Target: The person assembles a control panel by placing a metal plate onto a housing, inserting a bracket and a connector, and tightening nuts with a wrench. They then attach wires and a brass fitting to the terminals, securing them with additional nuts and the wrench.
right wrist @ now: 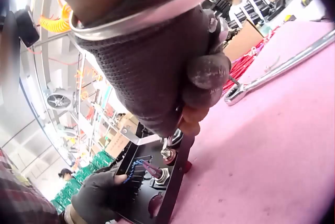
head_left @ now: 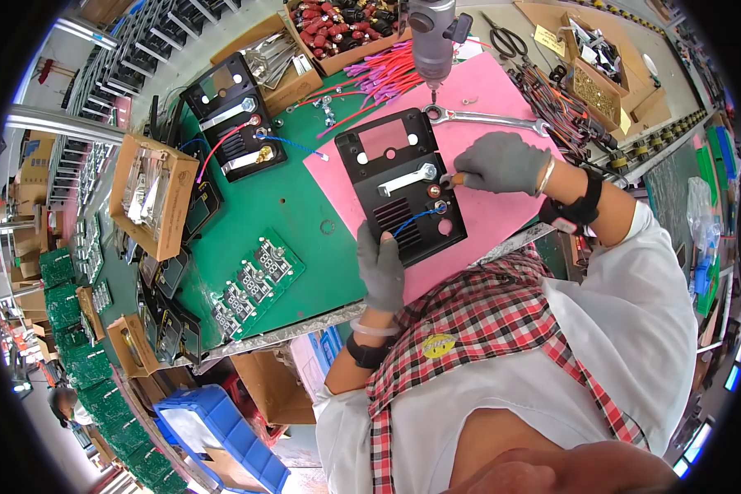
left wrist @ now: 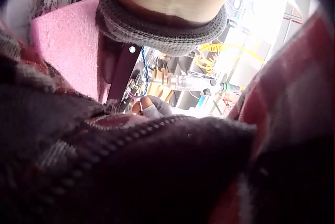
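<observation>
A black metal panel [head_left: 403,193] with slots, a silver strip [head_left: 407,179], a red terminal [head_left: 434,191] and a blue twisted wire [head_left: 420,219] lies on pink foam. The left hand [head_left: 380,267], in a grey glove with a bare thumb tip, grips the panel's lower left edge; its fingers are partly hidden. At the panel's right edge, the gloved right hand [head_left: 502,163] has curled fingers. In the right wrist view the right hand [right wrist: 172,72] pinches a small metal part just above the red terminal [right wrist: 168,156]; the fingertips mostly hide that part.
A wrench [head_left: 490,119] lies on the foam beneath an upright tool [head_left: 433,41]. Another black panel [head_left: 230,115], circuit boards [head_left: 255,284] and a box of metal strips [head_left: 152,198] are to the left. Red leads [head_left: 387,70] and boxes of parts stand behind.
</observation>
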The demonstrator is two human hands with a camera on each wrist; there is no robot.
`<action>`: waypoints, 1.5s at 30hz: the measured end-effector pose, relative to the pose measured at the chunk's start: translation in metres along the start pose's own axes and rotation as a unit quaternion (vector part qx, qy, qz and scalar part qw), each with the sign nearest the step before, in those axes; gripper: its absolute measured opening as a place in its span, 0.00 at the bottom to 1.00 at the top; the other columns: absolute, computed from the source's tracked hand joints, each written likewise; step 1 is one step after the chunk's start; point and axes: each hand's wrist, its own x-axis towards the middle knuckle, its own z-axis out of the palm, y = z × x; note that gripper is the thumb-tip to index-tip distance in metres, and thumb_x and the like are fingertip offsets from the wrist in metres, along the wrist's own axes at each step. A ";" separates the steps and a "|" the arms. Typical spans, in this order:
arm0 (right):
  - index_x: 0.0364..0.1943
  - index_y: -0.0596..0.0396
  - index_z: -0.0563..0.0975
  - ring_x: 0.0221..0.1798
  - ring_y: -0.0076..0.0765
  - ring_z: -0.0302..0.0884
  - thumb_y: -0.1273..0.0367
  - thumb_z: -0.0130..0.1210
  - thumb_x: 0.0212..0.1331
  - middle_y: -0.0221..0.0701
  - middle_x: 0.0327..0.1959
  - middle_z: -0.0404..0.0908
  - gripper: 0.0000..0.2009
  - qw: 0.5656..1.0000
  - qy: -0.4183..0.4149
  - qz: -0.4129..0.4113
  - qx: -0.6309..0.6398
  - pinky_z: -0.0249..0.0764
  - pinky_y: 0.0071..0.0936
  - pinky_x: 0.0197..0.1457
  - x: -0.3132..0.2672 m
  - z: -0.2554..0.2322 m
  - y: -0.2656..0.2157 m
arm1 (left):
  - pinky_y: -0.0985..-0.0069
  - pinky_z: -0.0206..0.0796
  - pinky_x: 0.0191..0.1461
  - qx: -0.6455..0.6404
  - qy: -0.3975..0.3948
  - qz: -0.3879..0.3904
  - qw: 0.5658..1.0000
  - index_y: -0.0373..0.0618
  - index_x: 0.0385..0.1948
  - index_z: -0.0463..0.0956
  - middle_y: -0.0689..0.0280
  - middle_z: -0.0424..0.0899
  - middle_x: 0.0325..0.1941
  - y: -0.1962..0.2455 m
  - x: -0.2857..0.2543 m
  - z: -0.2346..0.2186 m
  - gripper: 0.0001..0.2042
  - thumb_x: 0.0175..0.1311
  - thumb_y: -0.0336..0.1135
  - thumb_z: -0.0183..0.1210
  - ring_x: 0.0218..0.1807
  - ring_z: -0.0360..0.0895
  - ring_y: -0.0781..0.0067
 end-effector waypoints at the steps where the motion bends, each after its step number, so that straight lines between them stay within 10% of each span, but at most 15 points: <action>1: 0.27 0.48 0.76 0.26 0.42 0.73 0.59 0.51 0.51 0.32 0.19 0.74 0.10 1.000 0.008 -0.017 -0.023 0.68 0.39 0.31 0.004 0.000 -0.001 | 0.75 0.62 0.49 -0.041 -0.001 -0.030 0.999 0.28 0.52 0.62 0.55 0.72 0.46 0.000 0.001 0.001 0.19 0.56 0.22 0.41 0.43 0.68 0.70; 7: 0.27 0.47 0.76 0.25 0.42 0.74 0.58 0.51 0.51 0.32 0.19 0.74 0.10 0.990 -0.106 -0.023 -0.088 0.68 0.40 0.28 0.026 -0.021 -0.012 | 0.77 0.63 0.47 0.089 0.017 0.077 0.993 0.29 0.51 0.63 0.57 0.73 0.43 -0.008 0.000 -0.001 0.19 0.55 0.21 0.42 0.41 0.68 0.71; 13: 0.33 0.42 0.78 0.29 0.40 0.77 0.58 0.49 0.53 0.31 0.23 0.77 0.10 0.988 -0.121 -0.029 -0.090 0.70 0.42 0.28 0.030 -0.024 -0.007 | 0.75 0.64 0.48 -0.162 -0.036 -0.088 0.982 0.30 0.52 0.61 0.57 0.72 0.45 -0.001 0.007 -0.004 0.20 0.54 0.21 0.42 0.44 0.69 0.70; 22: 0.35 0.45 0.78 0.31 0.41 0.77 0.57 0.49 0.54 0.31 0.26 0.78 0.12 0.986 -0.160 -0.034 -0.028 0.71 0.40 0.33 0.035 -0.030 -0.005 | 0.74 0.65 0.48 -0.041 -0.054 -0.038 0.997 0.30 0.53 0.60 0.55 0.71 0.47 0.012 0.009 -0.009 0.25 0.46 0.20 0.43 0.46 0.70 0.68; 31: 0.40 0.44 0.77 0.33 0.41 0.77 0.57 0.48 0.54 0.34 0.28 0.78 0.13 0.985 -0.168 0.013 -0.034 0.71 0.41 0.34 0.032 -0.029 -0.012 | 0.79 0.63 0.40 -0.102 -0.029 -0.144 0.984 0.29 0.42 0.69 0.62 0.73 0.34 0.013 0.026 -0.012 0.14 0.61 0.33 0.47 0.33 0.68 0.75; 34: 0.33 0.46 0.79 0.29 0.43 0.76 0.55 0.49 0.52 0.34 0.22 0.77 0.14 0.990 -0.128 0.054 0.016 0.70 0.40 0.32 0.028 -0.016 -0.009 | 0.78 0.59 0.33 -0.053 -0.015 -0.167 0.984 0.32 0.37 0.71 0.67 0.71 0.30 0.005 0.029 -0.011 0.11 0.61 0.33 0.47 0.29 0.63 0.77; 37: 0.34 0.49 0.79 0.28 0.43 0.76 0.55 0.48 0.54 0.35 0.21 0.77 0.15 0.992 -0.091 0.049 0.069 0.70 0.40 0.34 0.019 0.004 -0.003 | 0.73 0.55 0.23 0.050 0.063 -0.020 0.997 0.35 0.33 0.69 0.62 0.66 0.17 0.011 0.014 0.005 0.08 0.60 0.31 0.45 0.20 0.60 0.74; 45: 0.37 0.58 0.78 0.33 0.45 0.76 0.59 0.45 0.57 0.42 0.28 0.78 0.17 0.948 -0.082 0.170 0.254 0.70 0.37 0.40 0.001 0.023 -0.021 | 0.73 0.57 0.29 0.050 0.079 -0.078 0.993 0.34 0.35 0.68 0.61 0.70 0.24 -0.002 0.002 0.012 0.08 0.61 0.29 0.45 0.25 0.61 0.72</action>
